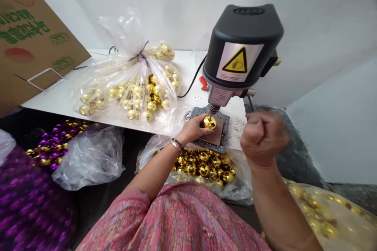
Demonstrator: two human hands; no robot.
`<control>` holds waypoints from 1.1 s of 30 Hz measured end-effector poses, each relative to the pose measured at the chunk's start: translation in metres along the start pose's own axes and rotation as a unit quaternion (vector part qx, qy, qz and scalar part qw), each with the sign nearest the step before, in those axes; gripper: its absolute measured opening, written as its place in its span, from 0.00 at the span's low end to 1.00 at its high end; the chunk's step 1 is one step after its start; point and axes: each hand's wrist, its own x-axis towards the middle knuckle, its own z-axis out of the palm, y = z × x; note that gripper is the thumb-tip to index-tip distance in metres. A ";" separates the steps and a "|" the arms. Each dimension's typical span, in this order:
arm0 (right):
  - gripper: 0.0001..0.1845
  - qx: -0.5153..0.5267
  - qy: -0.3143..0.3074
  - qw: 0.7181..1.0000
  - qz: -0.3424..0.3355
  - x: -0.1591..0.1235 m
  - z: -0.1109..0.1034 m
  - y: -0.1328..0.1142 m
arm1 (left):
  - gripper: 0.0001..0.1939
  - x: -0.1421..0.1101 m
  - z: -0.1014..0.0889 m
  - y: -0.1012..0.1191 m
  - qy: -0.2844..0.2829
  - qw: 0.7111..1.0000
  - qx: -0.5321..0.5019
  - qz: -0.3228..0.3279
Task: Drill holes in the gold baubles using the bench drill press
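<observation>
At the table's front edge [55,106], the left hand's grip [191,129] curls around a gold mirrored ball [209,122], directly under the bench drill's chuck [214,108]. The right hand's grip [263,139], a closed fist, sits beside the feed lever [250,102].

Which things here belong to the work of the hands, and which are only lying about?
In use: left hand holding a gold mirrored ball over the bench drill's base; right hand, blurred, beside the drill's feed lever.
Lying about: cardboard box; tied plastic bag of gold balls; purple-and-gold balls.
</observation>
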 end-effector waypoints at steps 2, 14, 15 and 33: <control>0.16 -0.004 -0.009 0.999 0.039 0.022 -0.002 0.000 | 0.23 -0.003 0.000 0.002 0.009 1.000 -0.004 -0.004; 0.21 0.073 -0.016 0.963 0.258 0.067 0.007 -0.001 | 0.28 -0.075 -0.025 -0.007 -0.002 0.997 -0.078 0.022; 0.21 0.072 -0.014 0.963 0.261 0.066 0.008 0.000 | 0.28 -0.080 -0.027 -0.008 -0.002 0.997 -0.073 0.025; 0.21 0.045 0.008 0.971 0.236 0.053 0.014 0.014 | 0.19 -0.099 -0.056 -0.044 0.132 0.983 0.111 -0.061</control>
